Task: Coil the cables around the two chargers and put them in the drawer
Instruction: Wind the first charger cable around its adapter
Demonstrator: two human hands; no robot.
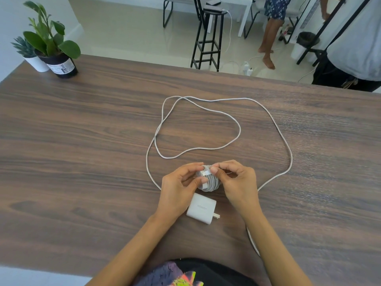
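Observation:
A white charger wrapped in its coiled cable [210, 181] is held just above the wooden table [82, 153]. My left hand [179, 186] grips its left side, thumb and fingers curled round it. My right hand [235, 180] pinches the cable's plug end against the top of the coil. A second white charger [201, 208] lies flat on the table below my hands, prongs pointing right. Its long white cable [239, 129] sprawls in loose loops beyond my hands and runs down toward the table's near edge at the right. No drawer is in view.
Two potted plants [51, 48] stand at the far left corner of the table. Beyond the far edge are a black stool [208, 38], a person's legs [268, 42] and another person [354, 48] close to the table's right corner.

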